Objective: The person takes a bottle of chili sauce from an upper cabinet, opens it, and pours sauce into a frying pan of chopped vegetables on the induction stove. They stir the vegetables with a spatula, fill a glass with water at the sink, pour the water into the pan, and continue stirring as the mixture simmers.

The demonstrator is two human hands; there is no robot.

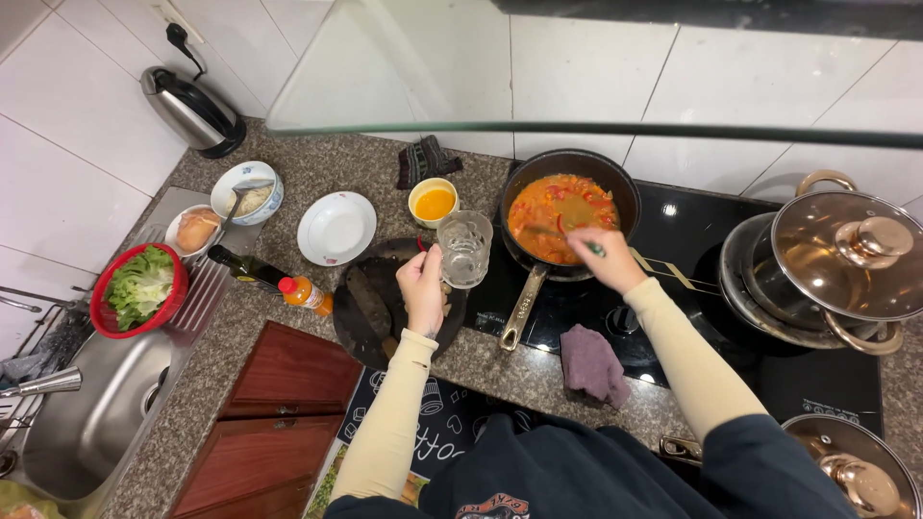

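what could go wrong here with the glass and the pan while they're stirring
The left hand holds a clear glass right beside the pan of orange stew; it might knock the rim or slip. The right hand stirs with a utensil over the food, so splashes could reach the sleeve. The pan handle juts toward the counter edge, close to the left arm, and might get bumped.

Left hand (pixel 424 279) grips clear faceted drinking glass (pixel 464 249) | right hand (pixel 598 252) holds spoon (pixel 569 231) in black frying pan (pixel 569 213) of orange stew | black induction hob (pixel 692 259) beneath
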